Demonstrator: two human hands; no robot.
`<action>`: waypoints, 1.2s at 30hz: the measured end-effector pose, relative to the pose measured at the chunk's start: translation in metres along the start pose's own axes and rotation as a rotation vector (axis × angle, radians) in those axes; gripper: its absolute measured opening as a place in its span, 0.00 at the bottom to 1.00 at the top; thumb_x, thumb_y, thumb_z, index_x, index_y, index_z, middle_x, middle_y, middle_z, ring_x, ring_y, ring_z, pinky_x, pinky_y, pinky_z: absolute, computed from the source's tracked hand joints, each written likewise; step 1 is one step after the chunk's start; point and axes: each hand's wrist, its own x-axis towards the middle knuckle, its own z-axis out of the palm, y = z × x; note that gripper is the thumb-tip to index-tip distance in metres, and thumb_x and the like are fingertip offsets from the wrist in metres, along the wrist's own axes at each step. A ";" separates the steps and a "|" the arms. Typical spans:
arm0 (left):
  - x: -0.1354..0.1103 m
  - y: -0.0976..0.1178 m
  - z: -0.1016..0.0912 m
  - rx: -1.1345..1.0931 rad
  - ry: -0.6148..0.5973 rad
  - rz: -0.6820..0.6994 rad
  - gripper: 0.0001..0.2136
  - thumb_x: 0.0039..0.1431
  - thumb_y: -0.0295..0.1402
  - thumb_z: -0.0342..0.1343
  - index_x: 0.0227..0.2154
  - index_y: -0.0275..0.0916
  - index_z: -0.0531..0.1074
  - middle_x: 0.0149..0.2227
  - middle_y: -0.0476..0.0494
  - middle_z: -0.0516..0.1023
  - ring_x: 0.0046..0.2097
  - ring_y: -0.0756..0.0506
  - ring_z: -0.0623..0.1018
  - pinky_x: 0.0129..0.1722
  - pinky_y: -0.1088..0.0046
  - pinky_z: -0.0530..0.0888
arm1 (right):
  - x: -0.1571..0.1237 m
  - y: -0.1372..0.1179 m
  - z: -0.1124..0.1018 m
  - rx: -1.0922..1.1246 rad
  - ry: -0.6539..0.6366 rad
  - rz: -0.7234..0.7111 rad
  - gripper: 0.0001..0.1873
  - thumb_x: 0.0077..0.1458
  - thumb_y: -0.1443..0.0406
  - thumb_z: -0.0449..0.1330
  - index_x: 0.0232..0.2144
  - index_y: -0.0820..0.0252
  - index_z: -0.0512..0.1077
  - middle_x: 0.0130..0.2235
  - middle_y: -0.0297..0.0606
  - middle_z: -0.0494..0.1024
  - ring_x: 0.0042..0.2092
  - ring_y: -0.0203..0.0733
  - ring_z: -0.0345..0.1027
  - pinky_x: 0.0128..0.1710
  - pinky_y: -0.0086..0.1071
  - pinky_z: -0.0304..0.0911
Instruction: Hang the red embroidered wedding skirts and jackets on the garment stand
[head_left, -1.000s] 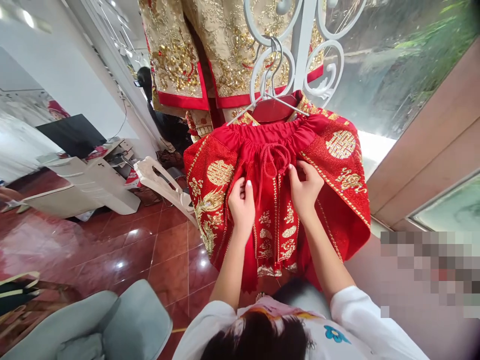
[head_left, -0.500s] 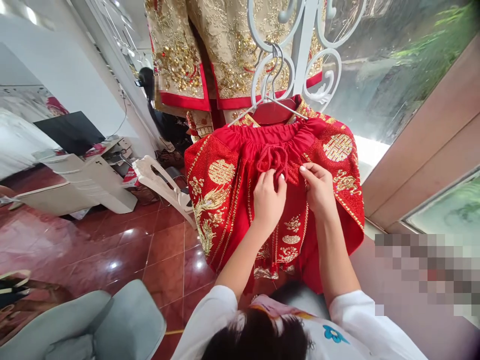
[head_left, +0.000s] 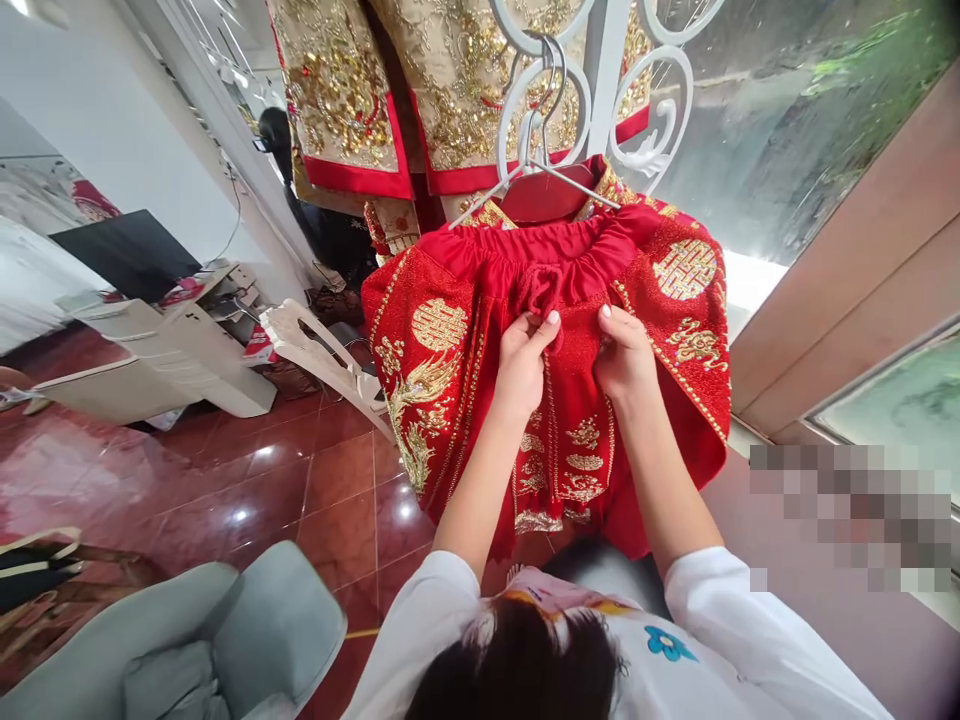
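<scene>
A red skirt (head_left: pixel 577 350) with gold embroidery, a gathered satin waistband and a red drawstring bow (head_left: pixel 544 287) hangs from a white wire hanger (head_left: pixel 536 165). Just below the bow, my left hand (head_left: pixel 523 368) is closed on the front of the skirt, its thumb on top against the cord's hanging ends. My right hand (head_left: pixel 628 352) pinches the cloth under the waistband, to the right of the bow, and its curled fingers are partly hidden. Behind the skirt show the collar and sides of a red jacket (head_left: pixel 686 270) with gold roundels.
A cream and gold beaded garment (head_left: pixel 465 100) hangs behind, by a white scrollwork metal frame (head_left: pixel 600 80). A white chair (head_left: pixel 315 345) and a desk with a monitor (head_left: pixel 127 260) stand left. A grey armchair (head_left: pixel 277 620) is at lower left, with a glass door (head_left: pixel 900 400) at right.
My left hand has shifted slightly down and its thumb now lies over the cloth below the bow. My right hand has turned, its thumb now pointing up. The view has tilted slightly.
</scene>
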 end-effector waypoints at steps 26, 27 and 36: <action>-0.045 0.020 -0.042 0.943 0.265 0.291 0.19 0.55 0.34 0.57 0.49 0.34 0.68 0.49 0.32 0.75 0.49 0.40 0.76 0.51 0.59 0.73 | 0.009 0.001 0.013 0.119 0.072 0.083 0.20 0.35 0.59 0.71 0.33 0.61 0.76 0.36 0.38 0.80 0.39 0.45 0.74 0.42 0.39 0.71; -0.037 0.019 -0.040 0.921 0.277 0.304 0.18 0.55 0.34 0.57 0.48 0.34 0.68 0.47 0.33 0.76 0.48 0.40 0.76 0.50 0.59 0.73 | 0.011 0.000 0.015 0.135 0.081 0.077 0.20 0.35 0.59 0.71 0.33 0.61 0.76 0.36 0.38 0.80 0.40 0.45 0.74 0.43 0.39 0.70; 0.009 0.019 -0.039 0.437 0.137 0.197 0.10 0.54 0.38 0.59 0.28 0.35 0.71 0.31 0.43 0.78 0.35 0.46 0.77 0.40 0.69 0.73 | 0.004 0.006 0.013 0.206 0.108 0.012 0.17 0.37 0.60 0.69 0.32 0.60 0.76 0.35 0.37 0.80 0.42 0.45 0.74 0.48 0.40 0.69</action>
